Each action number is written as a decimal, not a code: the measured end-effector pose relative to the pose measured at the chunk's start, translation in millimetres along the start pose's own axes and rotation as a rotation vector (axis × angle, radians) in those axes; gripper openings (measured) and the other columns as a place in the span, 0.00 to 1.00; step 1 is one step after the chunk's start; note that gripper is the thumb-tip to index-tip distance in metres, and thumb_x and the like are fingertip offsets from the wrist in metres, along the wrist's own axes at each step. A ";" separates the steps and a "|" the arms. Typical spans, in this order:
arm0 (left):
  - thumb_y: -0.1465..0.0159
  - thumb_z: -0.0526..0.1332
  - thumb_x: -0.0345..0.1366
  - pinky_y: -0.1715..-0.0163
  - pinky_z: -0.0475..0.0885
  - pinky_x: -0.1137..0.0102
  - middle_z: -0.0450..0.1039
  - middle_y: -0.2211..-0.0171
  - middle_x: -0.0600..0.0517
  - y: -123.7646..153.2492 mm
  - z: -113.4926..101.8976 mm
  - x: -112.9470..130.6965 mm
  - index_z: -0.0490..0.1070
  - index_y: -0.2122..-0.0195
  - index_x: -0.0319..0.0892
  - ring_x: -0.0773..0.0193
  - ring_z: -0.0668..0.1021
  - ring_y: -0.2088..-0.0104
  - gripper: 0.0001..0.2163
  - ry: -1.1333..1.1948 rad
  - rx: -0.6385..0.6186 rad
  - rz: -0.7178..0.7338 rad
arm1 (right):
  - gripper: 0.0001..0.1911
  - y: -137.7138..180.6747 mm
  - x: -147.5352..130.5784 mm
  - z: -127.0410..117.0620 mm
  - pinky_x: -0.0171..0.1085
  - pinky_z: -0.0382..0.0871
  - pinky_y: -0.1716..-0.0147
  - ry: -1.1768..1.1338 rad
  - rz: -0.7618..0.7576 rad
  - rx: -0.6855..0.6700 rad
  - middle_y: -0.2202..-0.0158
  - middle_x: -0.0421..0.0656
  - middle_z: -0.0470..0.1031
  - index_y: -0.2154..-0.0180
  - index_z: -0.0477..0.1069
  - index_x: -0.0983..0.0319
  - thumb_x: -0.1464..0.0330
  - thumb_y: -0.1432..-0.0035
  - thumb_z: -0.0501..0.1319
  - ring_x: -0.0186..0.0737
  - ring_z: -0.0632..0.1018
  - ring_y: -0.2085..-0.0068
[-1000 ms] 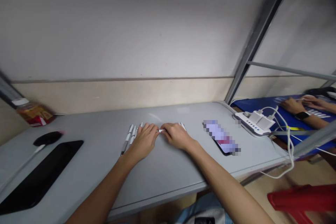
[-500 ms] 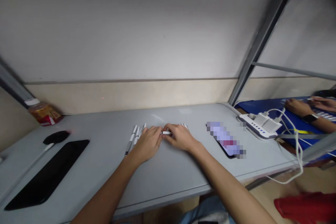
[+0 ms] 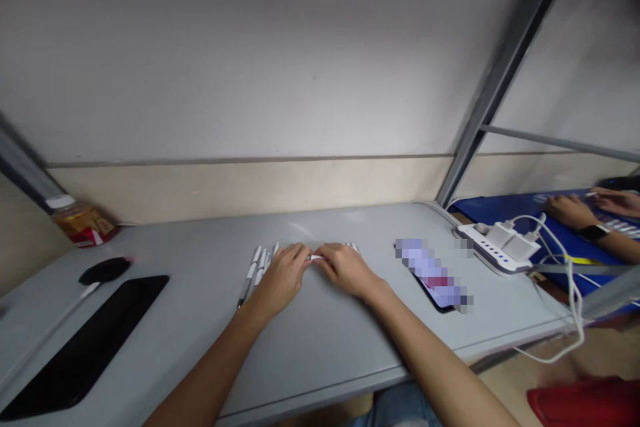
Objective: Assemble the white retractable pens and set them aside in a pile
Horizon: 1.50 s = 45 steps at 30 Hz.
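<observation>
Between my hands, low over the grey desk [image 3: 320,347], is a white pen [image 3: 317,257], mostly covered by my fingers. My left hand [image 3: 286,273] closes on its left end, and my right hand [image 3: 347,270] closes on the other end. Beside my left hand lie several white pens with grey grips [image 3: 251,272], side by side and partly hidden by that hand. Just behind my right hand the tips of more white pens [image 3: 353,247] show.
To the right lies a phone [image 3: 433,277] with a lit, blurred screen, then a white power strip [image 3: 493,247] with plugs and cables. On the left are a black tablet-like slab [image 3: 90,347], a black round object [image 3: 105,271] and a bottle [image 3: 83,221]. A co-worker's hands [image 3: 573,211] are at the far right.
The view has tilted slightly, so the desk sits a little lower. My fingers have drawn closer over the white pen, and less of it shows. The other pens lie as before.
</observation>
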<state>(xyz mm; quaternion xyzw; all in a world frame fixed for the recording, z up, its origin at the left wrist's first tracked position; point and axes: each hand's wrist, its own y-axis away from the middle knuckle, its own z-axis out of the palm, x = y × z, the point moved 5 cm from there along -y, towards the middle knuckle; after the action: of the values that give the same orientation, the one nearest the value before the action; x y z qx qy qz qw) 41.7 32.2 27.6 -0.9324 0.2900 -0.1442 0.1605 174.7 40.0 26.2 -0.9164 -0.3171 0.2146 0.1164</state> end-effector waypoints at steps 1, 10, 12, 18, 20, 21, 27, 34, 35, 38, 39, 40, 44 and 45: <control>0.30 0.45 0.34 0.58 0.63 0.63 0.71 0.64 0.50 -0.4 0.4 -0.5 0.65 0.64 0.43 0.61 0.72 0.63 0.11 -0.006 -0.006 -0.007 | 0.16 -0.4 -0.2 -0.5 0.35 0.62 0.62 0.013 -0.004 0.010 0.61 0.46 0.76 0.58 0.72 0.62 0.64 0.31 0.48 0.39 0.75 0.61; 0.30 0.43 0.37 0.60 0.63 0.63 0.70 0.64 0.50 1.2 -0.9 -12.3 0.66 0.61 0.44 0.59 0.70 0.61 0.12 -0.017 0.061 -0.061 | 0.09 -0.8 14.5 -14.5 0.34 0.63 0.61 -0.199 0.043 0.167 0.63 0.44 0.76 0.59 0.72 0.62 0.67 0.35 0.55 0.37 0.74 0.62; 0.30 0.43 0.37 0.59 0.63 0.63 0.70 0.64 0.50 1.4 -1.3 -12.5 0.66 0.62 0.44 0.59 0.70 0.61 0.13 -0.005 0.064 -0.048 | 0.13 -1.3 17.0 -11.6 0.33 0.62 0.65 -0.285 0.093 0.125 0.67 0.43 0.76 0.63 0.73 0.62 0.65 0.34 0.53 0.35 0.73 0.67; 0.29 0.43 0.36 0.62 0.62 0.65 0.69 0.67 0.51 1.3 -4.4 -16.8 0.66 0.65 0.44 0.61 0.68 0.64 0.14 0.042 0.073 -0.017 | 0.15 -2.0 16.5 -10.1 0.32 0.59 0.70 -0.424 0.149 0.093 0.74 0.38 0.72 0.64 0.74 0.62 0.60 0.36 0.53 0.33 0.69 0.73; 0.30 0.44 0.36 0.63 0.63 0.65 0.69 0.67 0.51 1.2 -6.5 -20.7 0.65 0.65 0.44 0.61 0.68 0.63 0.13 0.065 0.087 -0.028 | 0.13 -1.9 16.3 -15.0 0.31 0.59 0.71 -0.498 0.131 0.140 0.72 0.38 0.71 0.58 0.72 0.62 0.61 0.39 0.58 0.33 0.68 0.72; 0.30 0.44 0.36 0.63 0.63 0.65 0.69 0.67 0.51 1.0 -7.4 -22.7 0.65 0.64 0.44 0.61 0.68 0.63 0.12 0.077 0.093 -0.033 | 0.12 -1.8 16.7 -16.8 0.31 0.59 0.71 -0.532 0.127 0.155 0.71 0.38 0.71 0.57 0.71 0.62 0.62 0.41 0.59 0.33 0.68 0.72; 0.30 0.45 0.33 0.63 0.64 0.67 0.69 0.68 0.51 0.0 -6.7 -29.8 0.66 0.65 0.43 0.62 0.69 0.63 0.11 0.127 0.089 -0.029 | 0.14 -2.6 20.3 -10.4 0.31 0.54 0.74 -0.630 0.189 0.065 0.76 0.36 0.65 0.68 0.71 0.63 0.61 0.38 0.55 0.31 0.63 0.74; 0.31 0.45 0.30 0.65 0.60 0.65 0.68 0.72 0.51 5.3 -15.0 -22.7 0.67 0.68 0.42 0.61 0.67 0.66 0.13 -0.074 0.218 0.062 | 0.20 0.7 22.9 10.9 0.32 0.45 0.80 -1.134 0.359 -0.186 0.83 0.32 0.51 0.71 0.70 0.64 0.54 0.40 0.55 0.29 0.51 0.80; 0.31 0.46 0.29 0.65 0.59 0.65 0.68 0.73 0.51 6.3 -16.7 -20.2 0.68 0.68 0.42 0.61 0.67 0.67 0.13 -0.115 0.242 0.090 | 0.19 2.4 22.1 15.5 0.32 0.44 0.81 -1.280 0.389 -0.262 0.84 0.31 0.49 0.71 0.69 0.64 0.54 0.40 0.56 0.28 0.50 0.81; 0.32 0.48 0.28 0.66 0.57 0.65 0.67 0.75 0.51 7.8 -19.8 -14.9 0.68 0.69 0.41 0.62 0.66 0.69 0.12 -0.167 0.304 0.153 | 0.19 7.5 20.1 23.3 0.32 0.43 0.83 -1.520 0.462 -0.449 0.85 0.29 0.45 0.71 0.67 0.63 0.54 0.42 0.57 0.28 0.46 0.83; 0.32 0.48 0.27 0.67 0.57 0.65 0.67 0.75 0.51 7.4 -19.8 -14.3 0.68 0.69 0.41 0.62 0.66 0.69 0.12 -0.164 0.309 0.159 | 0.19 7.8 21.1 22.3 0.32 0.43 0.83 -1.490 0.468 -0.449 0.85 0.29 0.45 0.71 0.67 0.64 0.54 0.41 0.56 0.28 0.46 0.83; 0.32 0.48 0.27 0.67 0.57 0.65 0.68 0.75 0.51 6.6 -19.3 -14.3 0.68 0.68 0.41 0.62 0.66 0.69 0.11 -0.154 0.300 0.155 | 0.20 7.0 22.9 18.7 0.32 0.44 0.82 -1.402 0.457 -0.404 0.85 0.30 0.47 0.71 0.69 0.64 0.53 0.41 0.56 0.28 0.47 0.83; 0.31 0.47 0.30 0.64 0.59 0.66 0.71 0.68 0.50 3.7 -13.9 -19.1 0.67 0.62 0.41 0.61 0.69 0.65 0.10 -0.065 0.132 0.055 | 0.18 -1.1 22.2 -18.0 0.33 0.57 0.72 -0.764 0.232 0.022 0.77 0.39 0.67 0.68 0.74 0.63 0.56 0.38 0.55 0.34 0.65 0.74; 0.31 0.47 0.31 0.63 0.60 0.66 0.71 0.67 0.51 4.2 -12.1 -20.7 0.67 0.61 0.42 0.61 0.70 0.64 0.10 -0.032 0.071 0.027 | 0.17 -2.0 17.6 -25.0 0.35 0.59 0.68 -0.655 0.161 0.077 0.73 0.42 0.71 0.65 0.75 0.62 0.58 0.37 0.55 0.36 0.68 0.70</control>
<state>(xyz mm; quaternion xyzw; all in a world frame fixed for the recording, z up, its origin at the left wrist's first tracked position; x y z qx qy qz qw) 18.9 38.6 33.3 -0.9244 0.2945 -0.1371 0.2001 197.7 50.8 43.4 -0.8160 -0.2560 0.5177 0.0257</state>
